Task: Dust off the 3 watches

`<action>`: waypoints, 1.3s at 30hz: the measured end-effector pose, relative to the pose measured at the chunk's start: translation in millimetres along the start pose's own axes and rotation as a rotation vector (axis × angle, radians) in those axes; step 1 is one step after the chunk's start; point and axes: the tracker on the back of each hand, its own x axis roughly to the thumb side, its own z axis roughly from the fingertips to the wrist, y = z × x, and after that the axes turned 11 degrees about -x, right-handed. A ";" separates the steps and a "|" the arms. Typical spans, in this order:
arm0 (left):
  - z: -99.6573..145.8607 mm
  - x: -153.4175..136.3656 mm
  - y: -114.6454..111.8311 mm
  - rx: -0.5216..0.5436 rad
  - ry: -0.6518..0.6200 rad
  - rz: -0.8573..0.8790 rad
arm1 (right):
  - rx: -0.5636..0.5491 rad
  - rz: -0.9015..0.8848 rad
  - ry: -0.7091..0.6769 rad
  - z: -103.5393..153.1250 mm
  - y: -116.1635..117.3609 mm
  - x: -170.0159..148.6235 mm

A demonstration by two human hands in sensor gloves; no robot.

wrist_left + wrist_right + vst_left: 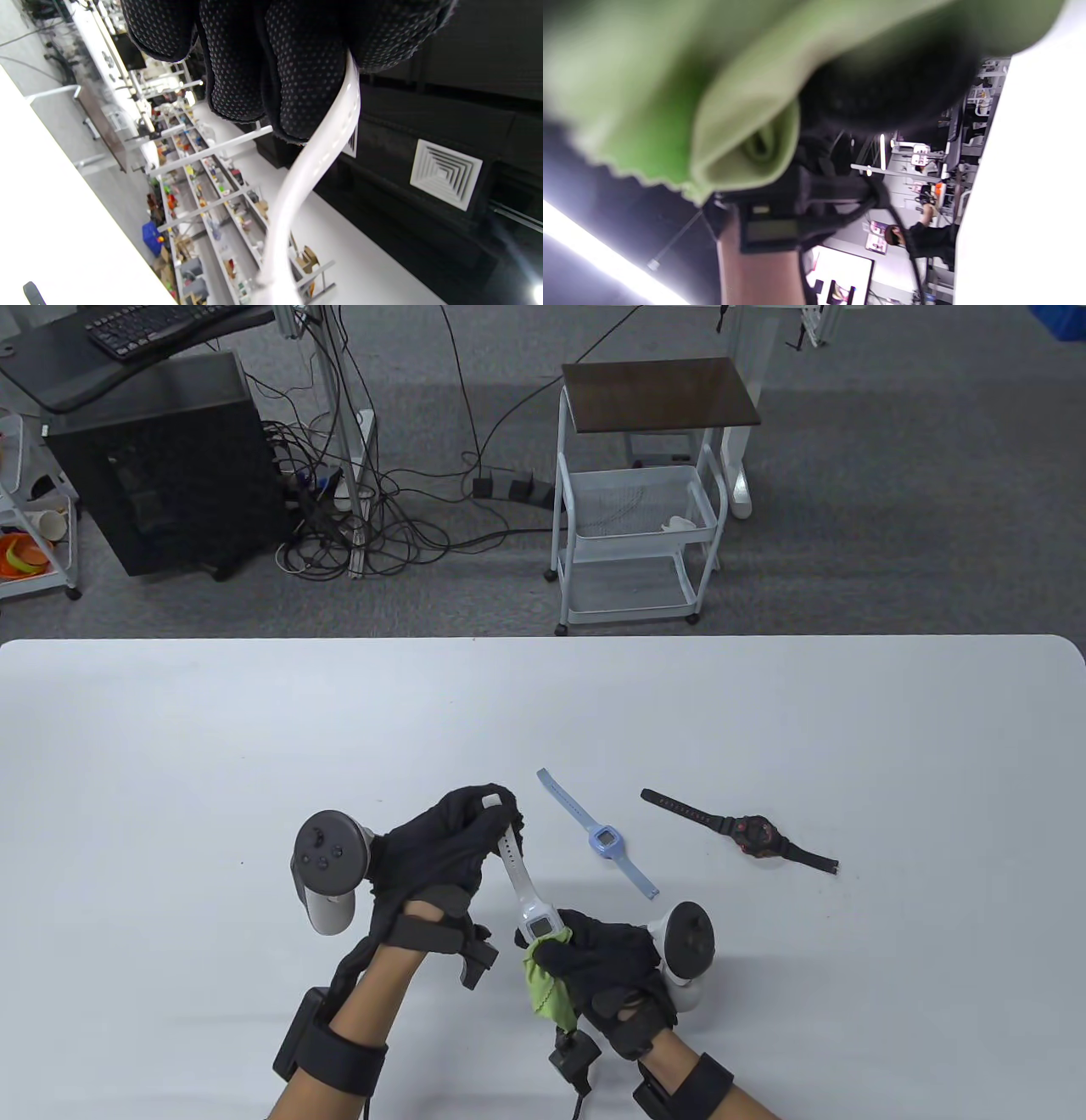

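The white digital watch with a perforated rubbery strap [528, 899] is held up off the white table [170, 746], slanting between the two hands. It looks light, with a limp strap and a small rigid case whose face is probably the one part that could scratch; the strap bends in a soft curve in the left wrist view, so it is best held by a strap end while the case is steadied from the other side. The left hand [441, 848] does this: its fingers [271, 63] are curled and pinch the far strap end. The right hand [607, 963] has its fingers bent round a bunched lime-green cleaning cloth with a zigzag edge [545, 984], pressed at the watch case. The pale blue digital watch with a plastic strap [599, 835] and the black sports watch with red dial accents [747, 833] lie flat on the table, just beyond the hands and apart from each other, untouched.
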 end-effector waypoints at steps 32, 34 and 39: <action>2.0 5.4 5.0 0.027 -0.031 0.038 | -0.015 0.110 0.089 2.3 -0.6 -11.9; 2.2 4.9 5.7 0.029 -0.027 0.020 | -0.006 0.104 0.110 1.3 -3.1 -12.2; 0.9 1.4 4.0 0.023 -0.018 0.015 | 0.004 0.140 0.103 2.1 -2.1 -12.6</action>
